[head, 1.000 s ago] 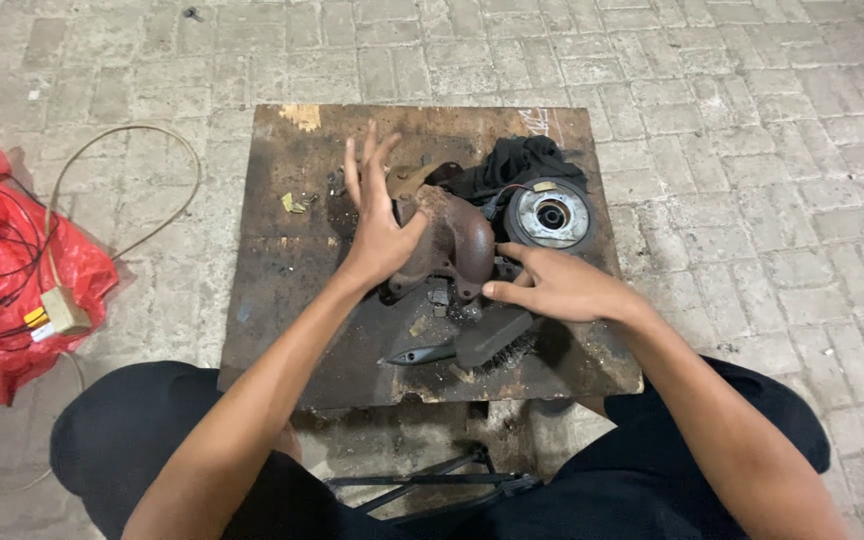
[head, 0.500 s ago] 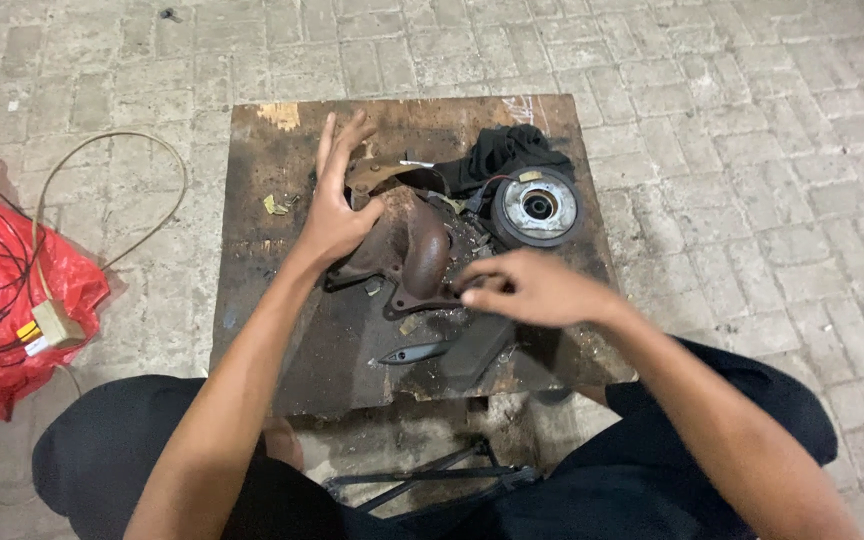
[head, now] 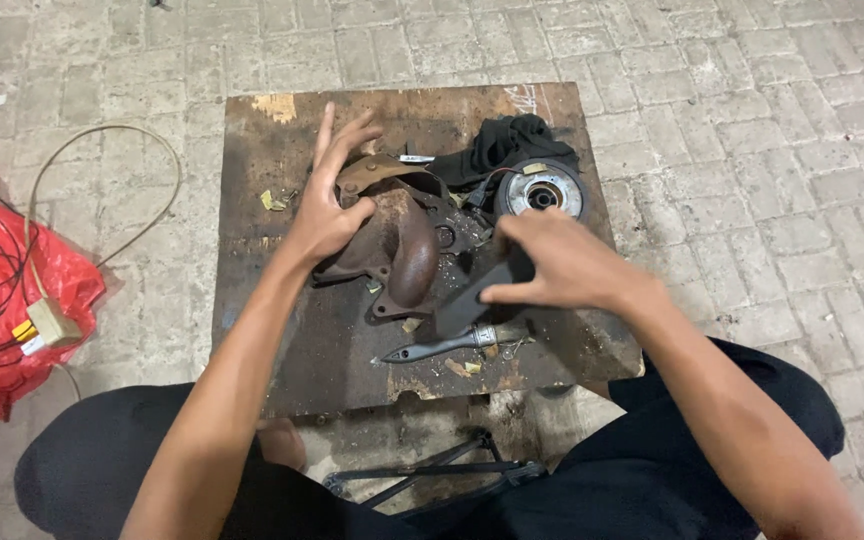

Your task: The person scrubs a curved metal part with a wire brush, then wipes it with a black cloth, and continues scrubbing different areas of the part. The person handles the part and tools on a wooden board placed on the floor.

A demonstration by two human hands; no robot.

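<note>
Left hand [head: 324, 215]: fingers spread, rusty metal part [head: 397, 235] pressed flat on table [head: 272, 330].
Right hand [head: 562, 265]: grip closed around dark tool [head: 477, 295].
Advice: part is best kept pinned firmly.

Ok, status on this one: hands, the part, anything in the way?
Left hand flat on rusty pipe casting, fingers spread. Right hand gripping dark flat tool. Brush lies beside it; grinder disc behind.

Left hand [head: 330, 205] spread wide, fingers fanned up and away, thumb bent inward, palm pressed down. Left forearm stretched straight from lower left. Right hand [head: 560, 265] palm down, fingers curled in a closed grip, knuckles up. Right forearm angled in from lower right, both arms bare.
</note>
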